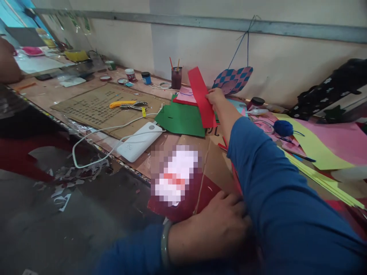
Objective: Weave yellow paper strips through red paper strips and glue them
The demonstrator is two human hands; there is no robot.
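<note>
My right hand [215, 98] reaches across the table in a blue sleeve and pinches a long red paper strip [200, 95], lifting its far end off a green sheet [180, 119] and a pink sheet [186, 95]. My left hand [213, 225], with a grey bangle at the wrist, rests closed on a dark red sheet [183, 206] at the near table edge. The fingertips of that hand are hidden under my right arm.
A white power bank [139, 141] with white cable lies near the front edge. Pliers with yellow handles [129, 104] lie on brown cardboard [97, 107]. Paint jars [146, 77], a brush cup [176, 77], blue yarn [283, 128], yellow and pink paper [329, 145] lie around. Another person sits far left [8, 61].
</note>
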